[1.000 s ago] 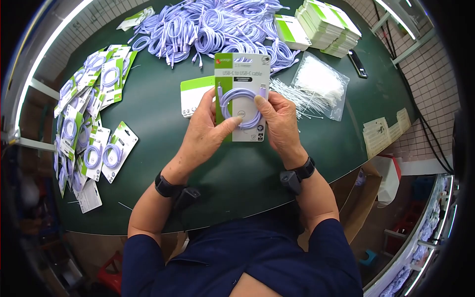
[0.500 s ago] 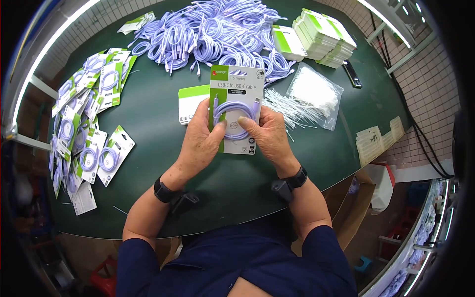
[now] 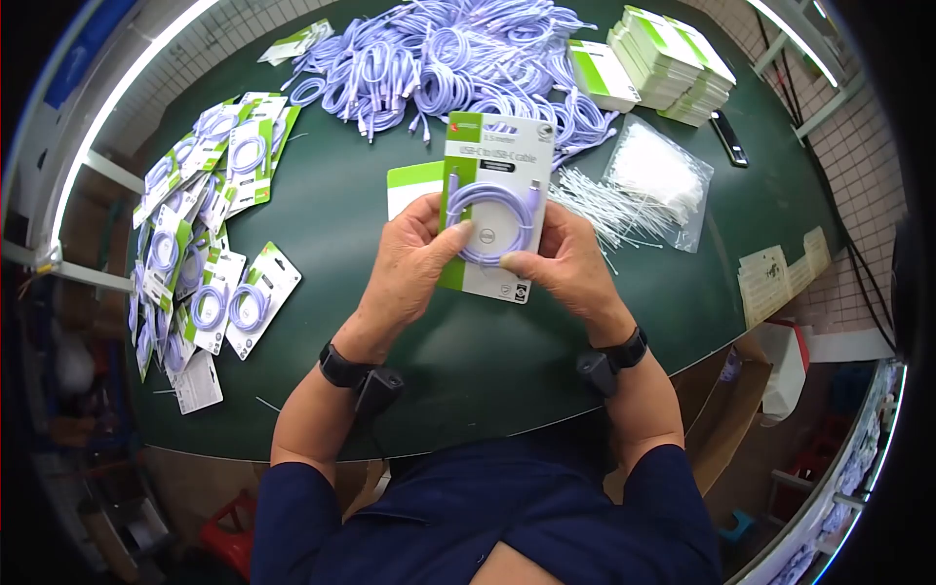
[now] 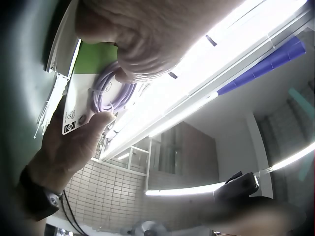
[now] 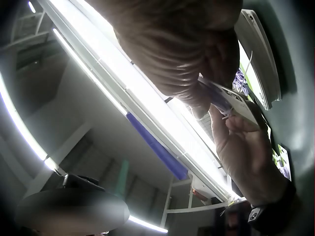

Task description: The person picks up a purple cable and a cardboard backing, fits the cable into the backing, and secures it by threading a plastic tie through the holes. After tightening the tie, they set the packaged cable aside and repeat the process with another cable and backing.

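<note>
Two thumbs press the coil (image 3: 487,191) as the left hand (image 3: 405,263) and right hand (image 3: 577,268) grip its card (image 3: 497,161) above the table (image 3: 468,351), apparently seating or checking it; the next move calls for keeping it flat.

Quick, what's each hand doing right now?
Left hand: closed on the left side of the carded USB-C cable, thumb in front.
Right hand: closed on the card's right side, thumb near the bottom of the coil.
</note>
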Demonstrator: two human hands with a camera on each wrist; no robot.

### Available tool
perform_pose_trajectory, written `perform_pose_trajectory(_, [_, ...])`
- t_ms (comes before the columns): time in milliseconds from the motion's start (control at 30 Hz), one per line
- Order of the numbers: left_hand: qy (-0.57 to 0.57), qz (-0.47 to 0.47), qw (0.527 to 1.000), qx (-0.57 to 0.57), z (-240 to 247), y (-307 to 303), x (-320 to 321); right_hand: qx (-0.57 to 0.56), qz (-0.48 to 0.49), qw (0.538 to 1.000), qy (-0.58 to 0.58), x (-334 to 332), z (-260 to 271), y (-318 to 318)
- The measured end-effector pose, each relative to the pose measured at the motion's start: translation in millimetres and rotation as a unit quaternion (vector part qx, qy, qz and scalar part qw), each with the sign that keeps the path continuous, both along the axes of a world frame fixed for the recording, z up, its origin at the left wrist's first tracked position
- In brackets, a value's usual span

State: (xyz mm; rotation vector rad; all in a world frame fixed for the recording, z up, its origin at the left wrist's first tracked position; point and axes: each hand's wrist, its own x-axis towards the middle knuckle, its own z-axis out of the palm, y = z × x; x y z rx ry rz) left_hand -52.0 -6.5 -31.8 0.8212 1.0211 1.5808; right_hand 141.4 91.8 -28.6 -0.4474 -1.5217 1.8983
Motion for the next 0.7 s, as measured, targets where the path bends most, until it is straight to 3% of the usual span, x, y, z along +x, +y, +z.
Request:
perform_pose_trajectory(200, [-0.023,0.003,1.000,-0.017,-2,0,-1,0.042,-0.029,0.998,-0.029,-2,5,-15])
perform_pose_trajectory(433, [-0.037,-0.010,0.999,-0.008,-9,1,-2,0.169,-0.060,0.979,-0.101,3,10,-21])
perform_pose_trajectory(700, [-0.062,-0.022,0.998,-0.001,-16,3,-2,0.198,-0.068,0.972,-0.110,7,12,-23])
